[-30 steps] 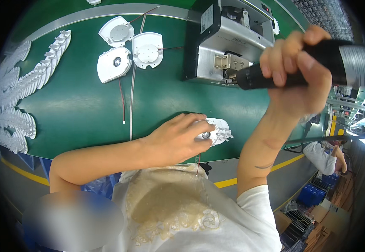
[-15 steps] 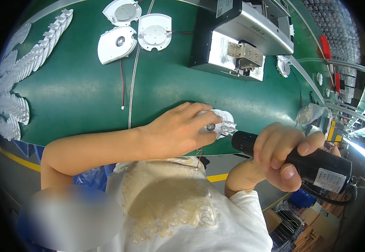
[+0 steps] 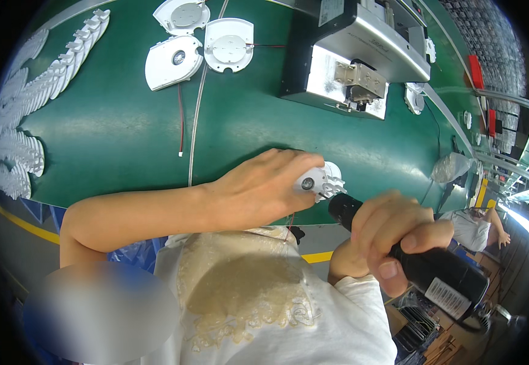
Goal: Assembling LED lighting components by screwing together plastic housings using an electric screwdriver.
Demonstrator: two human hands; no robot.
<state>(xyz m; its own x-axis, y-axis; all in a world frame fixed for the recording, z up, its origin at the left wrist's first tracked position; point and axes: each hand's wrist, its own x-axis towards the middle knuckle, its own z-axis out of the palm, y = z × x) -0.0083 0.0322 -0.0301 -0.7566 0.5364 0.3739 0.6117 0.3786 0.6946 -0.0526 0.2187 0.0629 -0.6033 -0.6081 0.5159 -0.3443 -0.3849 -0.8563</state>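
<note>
My left hand (image 3: 276,182) is closed on a white plastic housing (image 3: 331,173) near the table's front edge. A round metallic piece shows in the housing, and a thin red wire hangs below it. My right hand (image 3: 395,237) wraps around a black electric screwdriver (image 3: 438,271), held at a slant. Its front end points at the housing's right side, close to the small white prongs there. Whether the tip touches the housing, I cannot tell. A cable leaves the tool's back end at the lower right.
Several white housings, one a wired disc housing (image 3: 229,45), lie on the green table (image 3: 124,146). Long rows of stacked white parts (image 3: 63,73) stand at left. A black and silver machine (image 3: 355,67) stands at the back. At right are a clear bag (image 3: 452,167) and another person (image 3: 474,228).
My right hand and the screwdriver have moved left and slightly down, the tool now tilting more steeply. Another person has come into view at the right. My left hand stays on the housing.
</note>
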